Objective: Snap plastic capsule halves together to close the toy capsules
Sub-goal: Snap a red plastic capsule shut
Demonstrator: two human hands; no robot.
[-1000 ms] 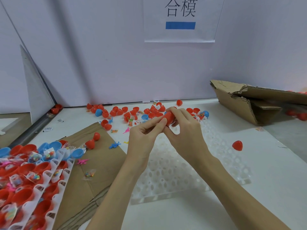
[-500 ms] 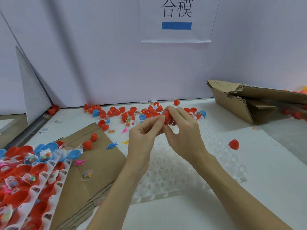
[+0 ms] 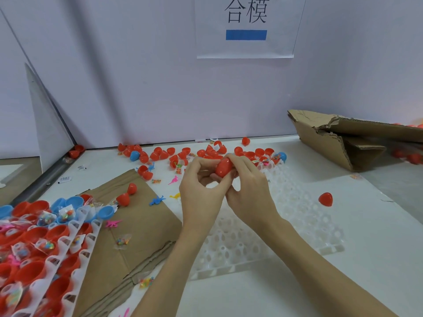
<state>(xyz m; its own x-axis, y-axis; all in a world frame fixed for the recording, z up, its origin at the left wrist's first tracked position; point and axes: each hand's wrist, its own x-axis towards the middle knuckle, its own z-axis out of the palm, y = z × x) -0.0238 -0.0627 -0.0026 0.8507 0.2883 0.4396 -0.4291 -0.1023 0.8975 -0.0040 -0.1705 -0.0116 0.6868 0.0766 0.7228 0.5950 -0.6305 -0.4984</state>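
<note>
While both hands meet above the white tray [image 3: 263, 243], the left hand [image 3: 201, 193] and right hand [image 3: 249, 191] curl their fingers round 1 red capsule [image 3: 224, 167], held in the air between them. Loose red halves [image 3: 160, 154] lie along the wall behind.

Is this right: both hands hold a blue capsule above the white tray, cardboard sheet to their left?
Not quite. The head view shows the capsule is red, not blue. The rest holds: left hand and right hand both grip it above the white tray, cardboard sheet to their left.
</note>
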